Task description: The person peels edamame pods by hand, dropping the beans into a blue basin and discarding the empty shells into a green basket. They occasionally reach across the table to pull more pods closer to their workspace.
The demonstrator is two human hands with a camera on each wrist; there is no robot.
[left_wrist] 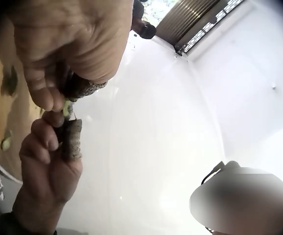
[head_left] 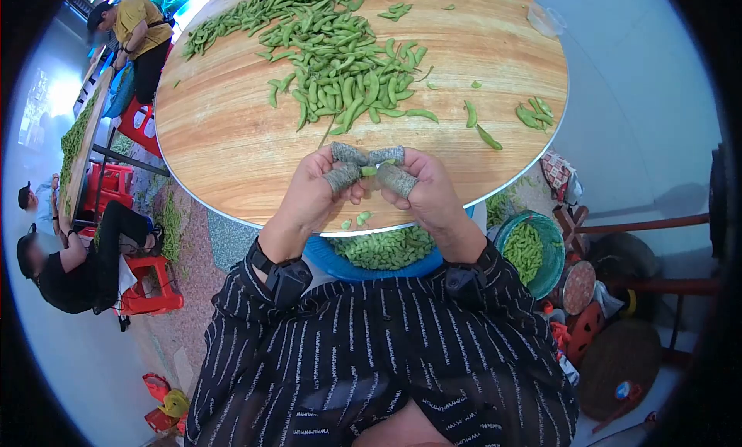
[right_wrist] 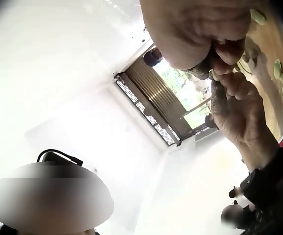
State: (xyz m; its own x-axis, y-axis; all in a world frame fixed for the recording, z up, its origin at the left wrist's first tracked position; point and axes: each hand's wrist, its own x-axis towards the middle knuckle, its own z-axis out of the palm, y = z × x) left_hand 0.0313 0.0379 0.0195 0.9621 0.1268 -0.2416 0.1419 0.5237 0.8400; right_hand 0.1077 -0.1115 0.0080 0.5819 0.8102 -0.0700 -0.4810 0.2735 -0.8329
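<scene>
Both hands meet over the near edge of the round table, thumbs and forefingers wrapped in grey coverings. The left hand [head_left: 311, 190] and the right hand [head_left: 433, 192] pinch a small green pod [head_left: 369, 171] between them. In the left wrist view the pod [left_wrist: 67, 107] shows between the fingertips of the two hands. Loose beans [head_left: 362, 217] lie on the table edge just below. Under that edge a blue basin [head_left: 321, 255] holds many shelled beans [head_left: 386, 248]. A large heap of green pods [head_left: 332, 76] spreads beyond the hands.
Scattered pods [head_left: 535, 114] lie at the right of the table [head_left: 209, 138], with a clear plastic cup [head_left: 546, 20] at its far right edge. A green basket [head_left: 550, 254] of pods stands on the floor at right. Other people, red stools [head_left: 158, 288] and another table are at left.
</scene>
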